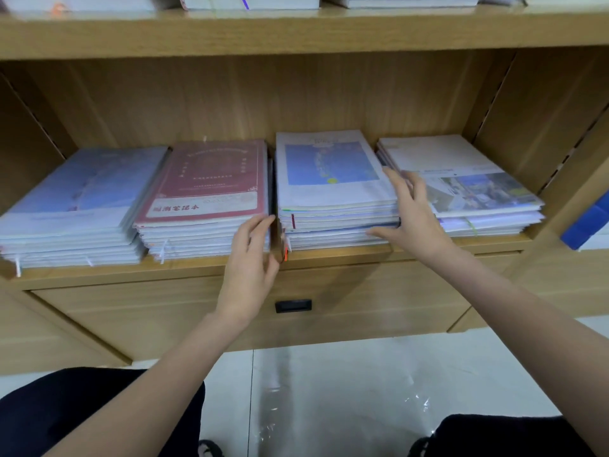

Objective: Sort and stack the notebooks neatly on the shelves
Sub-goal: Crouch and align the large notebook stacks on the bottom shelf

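Several stacks of notebooks lie side by side on a wooden shelf [428, 250]. From the left: a pale blue stack [75, 206], a stack topped by a red cover [211, 183], a stack topped by a white cover with a blue picture [329, 173], and a white stack with a photo cover [468, 183]. My left hand [252, 258] sits at the gap between the red stack and the blue-picture stack, fingers loosely bent against the stack's left front corner. My right hand [408, 212] presses straight fingers along that stack's right side, thumb at its front edge.
An upper shelf board [296, 31] overhangs, with more notebooks on it. Below the shelf is a drawer front with a black handle [293, 306]. A blue box [586, 225] stands in the right compartment. The floor below is pale tile.
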{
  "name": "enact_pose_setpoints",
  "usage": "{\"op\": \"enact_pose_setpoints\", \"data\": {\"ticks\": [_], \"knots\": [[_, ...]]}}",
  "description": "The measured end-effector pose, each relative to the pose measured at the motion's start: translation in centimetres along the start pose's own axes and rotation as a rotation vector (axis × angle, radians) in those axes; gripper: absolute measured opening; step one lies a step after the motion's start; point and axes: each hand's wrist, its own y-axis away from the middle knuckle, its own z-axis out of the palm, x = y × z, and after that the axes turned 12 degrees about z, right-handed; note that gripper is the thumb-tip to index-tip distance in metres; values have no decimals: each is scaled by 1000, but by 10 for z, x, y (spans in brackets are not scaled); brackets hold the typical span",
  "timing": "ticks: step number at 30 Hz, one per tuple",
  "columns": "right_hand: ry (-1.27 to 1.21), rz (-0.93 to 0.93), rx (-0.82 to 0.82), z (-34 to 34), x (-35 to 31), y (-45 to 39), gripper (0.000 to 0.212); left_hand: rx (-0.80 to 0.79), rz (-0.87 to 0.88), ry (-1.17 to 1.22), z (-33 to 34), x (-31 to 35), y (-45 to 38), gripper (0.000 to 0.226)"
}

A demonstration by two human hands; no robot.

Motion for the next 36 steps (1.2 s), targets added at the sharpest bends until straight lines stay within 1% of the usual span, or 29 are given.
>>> {"op": "enact_pose_setpoints", "data": {"ticks": [1,3,5,9,13,16,20,23,26,29,32,34,36], "knots": [[-72,60,-51,-2,0,1,103,0,-79,50,-2,0,9,57],[-93,122,-129,-1,2,6,102,-43,-206,154,-3,-1,21,56],[-125,166,-176,2,5,10,97,-56,-301,276,-5,-2,19,52],[-174,223,-164,6,2,12,91,-35,-372,389,-7,1,-5,41],[-204,229,-165,10,0,10,87,-67,-424,465,3,6,-23,45],[-209,201,-175,8,5,6,87,-36,-490,501,15,5,-30,44],[-170,204,-184,8,8,2,88,-19,-462,412,23,1,-29,39],[-100,210,-149,9,5,4,87,-4,-461,379,27,-2,-29,33],[-101,222,-141,10,4,4,87,11,-498,384,32,-5,-34,25],[-117,225,-141,9,5,3,88,-23,-475,352,35,-3,-34,33],[-125,235,-194,8,4,2,100,-108,-434,376,33,-4,-26,49],[-69,233,-209,7,2,2,107,-137,-403,377,32,-7,-22,57],[-16,216,-190,6,1,3,105,-141,-394,344,34,-8,-20,61]]}}
